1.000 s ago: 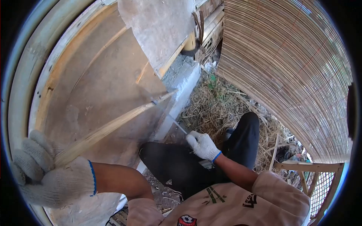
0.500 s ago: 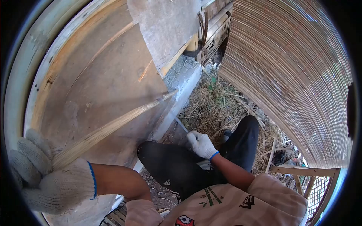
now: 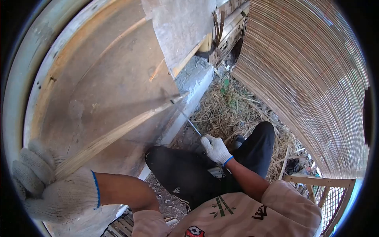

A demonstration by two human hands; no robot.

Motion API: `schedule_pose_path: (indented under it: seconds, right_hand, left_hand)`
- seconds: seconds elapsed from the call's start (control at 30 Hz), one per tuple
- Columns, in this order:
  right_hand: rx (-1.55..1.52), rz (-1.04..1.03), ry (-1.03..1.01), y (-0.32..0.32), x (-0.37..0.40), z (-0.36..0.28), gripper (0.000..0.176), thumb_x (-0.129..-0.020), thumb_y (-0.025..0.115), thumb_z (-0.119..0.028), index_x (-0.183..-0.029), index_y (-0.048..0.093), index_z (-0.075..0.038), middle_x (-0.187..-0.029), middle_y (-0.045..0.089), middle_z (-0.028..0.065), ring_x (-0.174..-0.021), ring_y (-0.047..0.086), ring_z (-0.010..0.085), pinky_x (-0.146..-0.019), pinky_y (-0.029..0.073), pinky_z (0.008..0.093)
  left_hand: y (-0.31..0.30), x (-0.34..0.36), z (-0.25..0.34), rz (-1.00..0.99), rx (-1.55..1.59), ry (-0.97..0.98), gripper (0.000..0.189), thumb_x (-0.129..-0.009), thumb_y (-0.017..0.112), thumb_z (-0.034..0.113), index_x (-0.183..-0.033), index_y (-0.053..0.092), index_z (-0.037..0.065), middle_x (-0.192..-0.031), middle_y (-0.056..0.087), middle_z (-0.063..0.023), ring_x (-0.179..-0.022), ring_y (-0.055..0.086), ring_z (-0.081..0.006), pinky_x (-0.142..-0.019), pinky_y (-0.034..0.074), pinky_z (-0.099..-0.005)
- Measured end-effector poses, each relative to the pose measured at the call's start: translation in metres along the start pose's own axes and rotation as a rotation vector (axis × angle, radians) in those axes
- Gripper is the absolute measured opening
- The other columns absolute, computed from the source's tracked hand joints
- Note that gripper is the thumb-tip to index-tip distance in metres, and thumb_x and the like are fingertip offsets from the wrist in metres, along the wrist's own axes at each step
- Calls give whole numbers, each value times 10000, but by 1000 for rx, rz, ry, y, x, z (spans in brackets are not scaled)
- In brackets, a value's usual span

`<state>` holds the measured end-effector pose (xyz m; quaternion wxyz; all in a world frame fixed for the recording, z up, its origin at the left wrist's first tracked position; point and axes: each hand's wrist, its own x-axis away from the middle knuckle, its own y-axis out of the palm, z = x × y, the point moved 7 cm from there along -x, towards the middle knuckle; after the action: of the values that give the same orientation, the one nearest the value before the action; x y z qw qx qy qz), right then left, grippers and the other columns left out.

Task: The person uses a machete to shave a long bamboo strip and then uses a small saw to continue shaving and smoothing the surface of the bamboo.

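Note:
My left hand [image 3: 53, 187], in a grey-white knitted glove with a blue cuff, is closed around the wide end of a pale wooden or bamboo strip [image 3: 114, 135]. The strip slants up to the right, its narrow end near a concrete edge. In a similar glove, my right hand [image 3: 216, 150] grips a thin metal rod or blade [image 3: 191, 123] above my lap. This thin tool points up and left toward the strip's narrow end. Whether it touches the strip I cannot tell.
A brown board [image 3: 118, 75] stands at the left beside a concrete ledge [image 3: 191, 103]. Dry straw [image 3: 225, 108] covers the ground ahead. A large slatted bamboo screen [image 3: 304, 83] curves along the right. A wooden frame with mesh [image 3: 331, 201] is at the lower right.
My right hand has shifted slightly to the right, and the thin tool shows more sharply. My left hand keeps its hold on the strip. The whole view has moved a little.

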<state>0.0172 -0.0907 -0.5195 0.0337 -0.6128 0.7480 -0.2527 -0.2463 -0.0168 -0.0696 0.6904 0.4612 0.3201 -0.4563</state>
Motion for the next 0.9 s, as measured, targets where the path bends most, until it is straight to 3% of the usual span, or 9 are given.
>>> schedule_pose_path:
  seconds: [0.13,0.2,0.23,0.4,0.53,0.6,0.73,0.83,0.9]
  right_hand:
    - [-16,-23,-85,1,0,-3,532,-1090,480,-484,-1100,714,-7,-899,695,317,-937,672,524,-805,532,519]
    - [-110,30,121,5,-13,24,516,-1089,476,-478,-1134,724,-28,-894,686,314,-915,679,513,-797,525,519]
    - [-20,85,36,5,-13,26,539,-1088,466,-490,-1171,721,-23,-891,689,311,-896,688,501,-804,526,510]
    - [-24,-26,32,-4,-2,2,591,-1087,456,-517,-1180,712,8,-932,708,318,-966,691,504,-846,533,509]
    - [-5,115,51,5,-20,32,565,-1086,466,-506,-1181,714,-8,-904,694,325,-982,685,509,-839,526,521]
    - [-27,139,29,-1,-15,20,566,-1093,468,-481,-1111,677,45,-838,665,308,-834,671,477,-786,513,495]
    - [-59,-7,104,1,-13,19,628,-1091,456,-509,-1176,670,75,-912,683,349,-971,698,500,-861,521,496]
    - [-48,61,102,7,-21,40,623,-1084,469,-516,-1172,683,63,-931,691,345,-998,692,506,-868,521,514]
    - [-54,92,94,2,-19,37,656,-1082,458,-537,-1170,690,70,-996,705,347,-1073,679,504,-907,518,528]
  left_hand:
    - [9,3,-1,15,-62,34,306,-906,352,102,-611,314,174,-565,217,-6,-465,189,-124,-479,182,-276]
    - [18,11,10,218,-268,92,295,-889,354,91,-612,298,176,-569,217,-10,-462,195,-128,-477,187,-274]
    - [11,9,13,222,-258,99,295,-889,354,91,-612,298,176,-569,217,-10,-462,195,-128,-477,187,-274]
    - [2,-3,-2,-31,-6,16,300,-913,325,107,-620,307,168,-569,227,-21,-464,203,-132,-474,211,-273]
    - [6,5,6,163,-252,87,294,-913,329,125,-622,316,170,-577,235,-20,-474,193,-130,-474,217,-270]
    - [1,0,-1,41,-91,63,293,-910,326,124,-620,338,165,-570,252,-23,-473,201,-129,-470,219,-267]
    - [-4,-3,-7,-140,-132,78,308,-939,331,143,-633,371,147,-566,284,-34,-462,218,-132,-459,216,-274]
    - [-7,-1,0,88,-316,131,326,-949,315,153,-634,396,136,-561,304,-46,-452,247,-137,-459,234,-265]
    - [0,-5,-4,-38,-21,-22,358,-964,300,173,-631,418,116,-569,319,-53,-450,267,-144,-466,268,-254]
